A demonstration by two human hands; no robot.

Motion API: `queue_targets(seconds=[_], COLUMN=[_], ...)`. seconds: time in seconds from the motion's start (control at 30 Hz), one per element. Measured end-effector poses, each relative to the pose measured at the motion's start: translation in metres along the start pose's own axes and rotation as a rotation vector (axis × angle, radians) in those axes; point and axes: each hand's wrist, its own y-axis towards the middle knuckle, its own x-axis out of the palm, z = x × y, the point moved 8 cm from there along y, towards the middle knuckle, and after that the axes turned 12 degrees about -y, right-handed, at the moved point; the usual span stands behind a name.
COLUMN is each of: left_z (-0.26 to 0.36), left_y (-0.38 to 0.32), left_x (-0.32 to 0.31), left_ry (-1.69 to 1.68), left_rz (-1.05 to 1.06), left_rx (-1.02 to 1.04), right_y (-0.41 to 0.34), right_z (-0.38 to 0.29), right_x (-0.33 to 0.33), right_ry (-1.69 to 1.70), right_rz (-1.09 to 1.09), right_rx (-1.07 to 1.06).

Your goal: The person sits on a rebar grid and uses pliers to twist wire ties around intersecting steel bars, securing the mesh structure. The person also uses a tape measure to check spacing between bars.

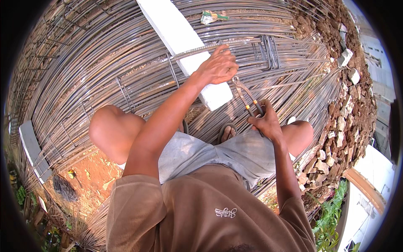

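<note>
My left hand (220, 65) reaches over a long white block (185, 37), its fingertips at a ribbed steel rebar (201, 49) that crosses above the block. Its other fingers are curled; whether they pinch something is hidden. My right hand (267, 121) grips steel end-cutting pincers (244, 89) by dark handles with yellow bands. The handles are spread, and the pincers' head is just below my left hand. Bent rebar stirrups (271, 53) are bunched around bars to the right of the left hand. Another stirrup (172, 70) stands at the block's left side.
Many long rebars (104, 63) cover the ground beneath. A grey-topped block (33, 148), a yellow tape measure (71, 174) and a bundle of thin wire (64, 189) lie at left. Broken stones (341, 126) and soil border the right. A crumpled packet (214, 17) lies ahead.
</note>
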Motion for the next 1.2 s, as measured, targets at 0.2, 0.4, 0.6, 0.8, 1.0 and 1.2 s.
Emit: queue_targets(seconds=[0.2,0.4,0.6,0.8,1.0,1.2], left_z=[0.008,0.013,0.178,0.368,0.363,0.378], left_y=[-0.002,-0.014,-0.024,-0.125,-0.126,-0.130], left_x=[-0.005,-0.032,-0.099,-0.075,-0.079,-0.085], left_ry=[-0.004,-0.265,-1.069,-1.827,-1.529,-1.676], left_rz=[0.048,0.252,-0.102,-0.793,-0.785,-0.643], left_rx=[0.014,0.002,0.156,0.749,0.785,0.799], right_y=[0.013,0.010,-0.025,-0.019,-0.012,-0.002], right_z=[0.017,0.040,0.037,-0.004,0.009,0.021], right_x=[0.000,0.066,0.106,0.094,0.112,0.120], right_ry=[-0.179,0.951,1.264,1.436,1.323,1.211], right_rz=[-0.019,-0.628,-0.681,-0.682,-0.559,-0.414], right_rx=[-0.016,0.215,0.128,0.009,-0.007,0.061])
